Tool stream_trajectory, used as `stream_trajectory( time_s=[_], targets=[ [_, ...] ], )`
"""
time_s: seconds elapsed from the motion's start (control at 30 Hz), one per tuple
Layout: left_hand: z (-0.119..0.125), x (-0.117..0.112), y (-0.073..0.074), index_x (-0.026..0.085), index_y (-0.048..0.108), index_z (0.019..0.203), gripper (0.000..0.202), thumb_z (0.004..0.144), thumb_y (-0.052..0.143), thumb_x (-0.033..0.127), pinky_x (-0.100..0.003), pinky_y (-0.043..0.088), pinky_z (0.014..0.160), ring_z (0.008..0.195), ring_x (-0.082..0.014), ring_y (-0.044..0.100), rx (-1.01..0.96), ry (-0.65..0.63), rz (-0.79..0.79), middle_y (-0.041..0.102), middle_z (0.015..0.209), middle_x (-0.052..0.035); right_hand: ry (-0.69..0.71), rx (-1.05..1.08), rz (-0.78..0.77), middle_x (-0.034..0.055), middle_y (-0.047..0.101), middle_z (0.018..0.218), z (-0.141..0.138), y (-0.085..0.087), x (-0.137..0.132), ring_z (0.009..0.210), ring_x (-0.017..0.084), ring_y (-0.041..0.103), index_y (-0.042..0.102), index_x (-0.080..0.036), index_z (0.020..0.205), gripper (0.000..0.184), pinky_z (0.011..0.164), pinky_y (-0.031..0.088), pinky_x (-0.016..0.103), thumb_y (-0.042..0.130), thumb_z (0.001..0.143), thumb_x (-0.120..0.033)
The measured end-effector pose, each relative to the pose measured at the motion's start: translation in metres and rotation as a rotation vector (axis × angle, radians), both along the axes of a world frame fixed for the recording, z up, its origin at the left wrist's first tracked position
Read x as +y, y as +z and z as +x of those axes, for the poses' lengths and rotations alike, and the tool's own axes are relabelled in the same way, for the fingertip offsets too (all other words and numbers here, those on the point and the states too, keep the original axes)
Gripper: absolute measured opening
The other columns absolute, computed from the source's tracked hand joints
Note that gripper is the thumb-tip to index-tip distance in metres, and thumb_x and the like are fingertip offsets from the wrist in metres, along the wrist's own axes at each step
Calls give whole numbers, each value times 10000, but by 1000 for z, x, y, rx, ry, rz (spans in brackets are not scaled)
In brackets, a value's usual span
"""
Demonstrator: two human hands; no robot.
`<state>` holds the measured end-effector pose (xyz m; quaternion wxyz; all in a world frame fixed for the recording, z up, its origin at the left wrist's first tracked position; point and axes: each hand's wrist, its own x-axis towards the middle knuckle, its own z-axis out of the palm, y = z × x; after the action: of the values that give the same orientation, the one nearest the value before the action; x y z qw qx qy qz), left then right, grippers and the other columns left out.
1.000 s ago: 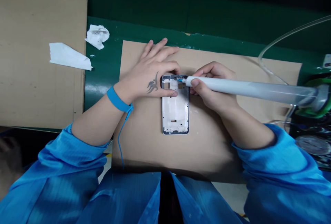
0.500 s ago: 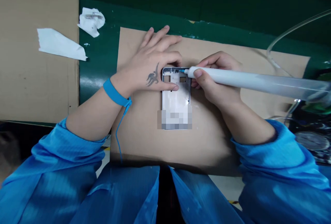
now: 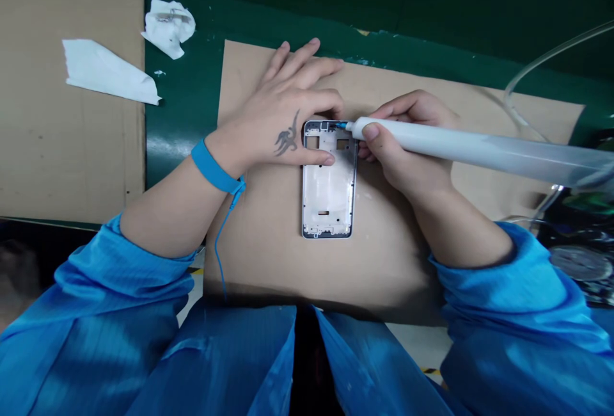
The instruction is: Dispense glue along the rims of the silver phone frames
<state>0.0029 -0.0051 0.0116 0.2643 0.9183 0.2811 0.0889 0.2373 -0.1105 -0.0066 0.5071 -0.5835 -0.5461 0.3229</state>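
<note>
- I look down through the head camera on a phone frame (image 3: 329,189), a thin pale plate with cut-out windows, lying upright as I see it, on brown card (image 3: 288,269) in the middle of the view
- The left hand (image 3: 288,121) is spread rather than closed round anything, its thumb across the upper part of the frame, its bent forefinger by the top edge, the other fingers splayed over the card
- The right hand (image 3: 407,147) grips the front of a long white syringe (image 3: 441,139), thumb on top, fingers tucked beneath
- The syringe's blue needle (image 3: 341,125) points left at the top edge of the frame; I cannot tell whether it touches
- I judge the frame light and stiff, perhaps easy to bend if pressed hard across the middle, and its smooth face may slide on the card
- I would hold it by the long side rims, low down, away from the needle and the small top parts
- The syringe looks bulky and back-heavy to me, so I would favour holding it close behind the nozzle, as here
- A clear hose (image 3: 511,93) curves behind the syringe; whether they join, I cannot see
</note>
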Motion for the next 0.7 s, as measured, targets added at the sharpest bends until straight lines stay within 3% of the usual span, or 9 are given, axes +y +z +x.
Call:
stream_trajectory(
  time_s=[0.3,0.7],
  targets=[
    [2,-5,9,338,784,1369,629,894,887,738,-685,57,1519,1818,-398,182,67,-5,46,427,1859,-26,36,-108,-36,43,787,852,1,1,0,726,265,762,705,-326,961,509,615,634,435,888,871,-792],
    [2,-5,10,344,782,1373,617,899,903,720,-650,50,1525,1823,-366,173,72,6,42,426,1859,-18,36,-57,-52,44,786,834,1,2,1,726,274,776,703,-316,945,507,623,646,441,905,866,-774]
  ],
)
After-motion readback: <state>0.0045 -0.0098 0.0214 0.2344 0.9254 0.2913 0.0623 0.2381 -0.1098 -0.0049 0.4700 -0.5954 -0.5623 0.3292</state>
